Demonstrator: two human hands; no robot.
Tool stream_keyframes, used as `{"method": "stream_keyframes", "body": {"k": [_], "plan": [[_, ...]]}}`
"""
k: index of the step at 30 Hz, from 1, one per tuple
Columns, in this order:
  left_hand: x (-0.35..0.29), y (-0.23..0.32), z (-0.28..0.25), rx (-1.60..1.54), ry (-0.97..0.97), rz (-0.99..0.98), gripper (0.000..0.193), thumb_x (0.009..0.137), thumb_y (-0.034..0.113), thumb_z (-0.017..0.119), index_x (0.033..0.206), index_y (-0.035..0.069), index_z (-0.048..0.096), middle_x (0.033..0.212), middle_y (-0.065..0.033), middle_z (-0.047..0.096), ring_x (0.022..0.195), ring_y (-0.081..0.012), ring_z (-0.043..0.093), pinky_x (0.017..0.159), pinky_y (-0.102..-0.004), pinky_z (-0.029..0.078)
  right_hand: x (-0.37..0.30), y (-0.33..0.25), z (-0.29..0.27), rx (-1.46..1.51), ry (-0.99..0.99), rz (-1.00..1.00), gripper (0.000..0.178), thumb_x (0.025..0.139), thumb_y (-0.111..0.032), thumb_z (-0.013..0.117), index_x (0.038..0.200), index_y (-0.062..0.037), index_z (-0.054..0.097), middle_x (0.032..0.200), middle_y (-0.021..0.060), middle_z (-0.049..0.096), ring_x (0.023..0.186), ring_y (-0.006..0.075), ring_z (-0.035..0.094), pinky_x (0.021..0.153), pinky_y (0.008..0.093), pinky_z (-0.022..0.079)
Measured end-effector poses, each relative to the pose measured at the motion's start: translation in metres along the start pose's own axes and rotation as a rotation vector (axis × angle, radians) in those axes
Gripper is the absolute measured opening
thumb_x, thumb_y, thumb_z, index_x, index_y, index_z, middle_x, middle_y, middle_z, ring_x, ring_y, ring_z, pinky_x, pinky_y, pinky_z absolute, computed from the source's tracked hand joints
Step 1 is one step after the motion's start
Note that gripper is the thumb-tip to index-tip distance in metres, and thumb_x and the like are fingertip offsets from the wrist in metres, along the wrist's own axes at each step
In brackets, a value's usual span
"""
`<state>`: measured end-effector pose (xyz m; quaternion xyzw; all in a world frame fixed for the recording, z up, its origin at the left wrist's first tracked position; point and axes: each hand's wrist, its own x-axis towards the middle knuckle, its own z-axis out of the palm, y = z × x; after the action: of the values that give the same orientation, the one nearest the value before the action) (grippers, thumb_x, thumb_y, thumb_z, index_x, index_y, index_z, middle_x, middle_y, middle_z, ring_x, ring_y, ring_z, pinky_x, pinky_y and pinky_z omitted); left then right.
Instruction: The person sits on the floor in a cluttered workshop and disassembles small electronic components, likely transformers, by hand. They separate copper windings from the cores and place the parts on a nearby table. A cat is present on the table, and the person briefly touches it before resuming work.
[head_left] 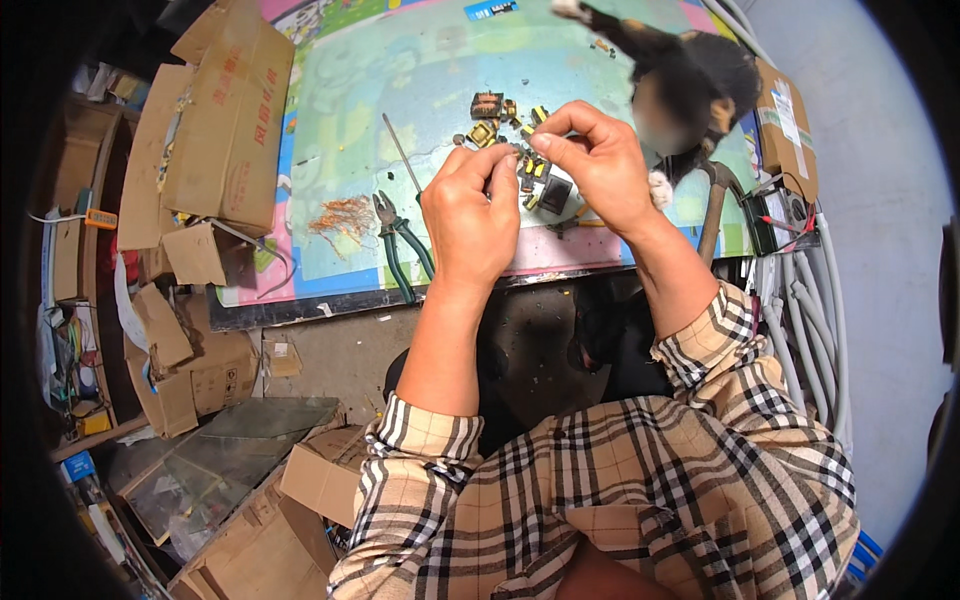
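Note:
Above the table my left hand (468, 212) is closed, thumb and fingertips pinched together. Close beside it my right hand (602, 162) pinches too, its fingertips almost meeting the left ones. What they hold, if anything, is too small and hidden to make out. Under and around the fingers lie several small electronic parts: a copper-wound coil (487, 104), a yellow-wrapped transformer (482, 133) and a black square block (555, 195). Left of my left hand are green-handled pliers (391, 240) and a thin screwdriver (402, 150). A tangle of copper wire (345, 220) lies farther left.
A black, orange and white cat (700, 85) is on the table's right side, one paw near my right wrist. By it lies a hammer (714, 212). An open cardboard box (230, 120) stands at the left edge, another box (787, 130) at the right. Grey conduits (810, 320) stand by the wall.

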<state>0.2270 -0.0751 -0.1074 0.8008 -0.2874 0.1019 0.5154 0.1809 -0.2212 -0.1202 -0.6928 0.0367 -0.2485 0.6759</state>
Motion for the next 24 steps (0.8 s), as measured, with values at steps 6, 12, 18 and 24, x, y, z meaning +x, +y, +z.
{"method": "stream_keyframes", "body": {"k": [6, 12, 18, 24], "plan": [[0.001, -0.001, -0.003, -0.041, 0.016, -0.099, 0.013, 0.085, 0.008, 0.066, 0.093, -0.001, 0.070, 0.073, -0.0037, 0.060, 0.063, -0.0080, 0.051, 0.057, -0.0242, 0.042, -0.001, -0.016, -0.014, -0.288, -0.171, 0.005, 0.009, 0.084, -0.007, 0.067, 0.080, -0.0002, 0.063, 0.073, -0.0046, 0.057, 0.066, 0.0034, 0.046, 0.059, 0.0213, 0.037], [0.000, -0.007, 0.008, -0.209, -0.032, -0.178, 0.014, 0.086, 0.008, 0.066, 0.094, -0.003, 0.070, 0.074, -0.0019, 0.061, 0.065, -0.0067, 0.051, 0.059, -0.0226, 0.042, -0.001, -0.011, -0.007, -0.166, 0.115, -0.010, 0.008, 0.083, -0.011, 0.067, 0.080, -0.0054, 0.062, 0.067, -0.0058, 0.052, 0.061, 0.0042, 0.041, 0.055, 0.0208, 0.033], [0.003, -0.003, 0.010, -0.030, -0.008, 0.018, 0.013, 0.084, 0.007, 0.066, 0.093, -0.001, 0.070, 0.071, -0.0059, 0.061, 0.061, -0.0116, 0.055, 0.058, -0.0255, 0.044, 0.004, -0.013, -0.020, 0.178, 0.077, 0.395, 0.011, 0.084, -0.015, 0.067, 0.081, -0.0047, 0.064, 0.066, -0.0064, 0.055, 0.056, 0.0019, 0.040, 0.051, 0.0198, 0.028], [0.003, 0.002, 0.010, 0.172, 0.000, 0.176, 0.010, 0.081, 0.004, 0.065, 0.089, 0.002, 0.070, 0.071, -0.0111, 0.060, 0.060, -0.0220, 0.059, 0.056, -0.0319, 0.046, 0.006, -0.008, -0.025, 0.020, -0.110, 0.319, 0.018, 0.088, -0.021, 0.066, 0.098, -0.0065, 0.069, 0.076, -0.0066, 0.059, 0.059, 0.0009, 0.040, 0.052, 0.0186, 0.031]]}}
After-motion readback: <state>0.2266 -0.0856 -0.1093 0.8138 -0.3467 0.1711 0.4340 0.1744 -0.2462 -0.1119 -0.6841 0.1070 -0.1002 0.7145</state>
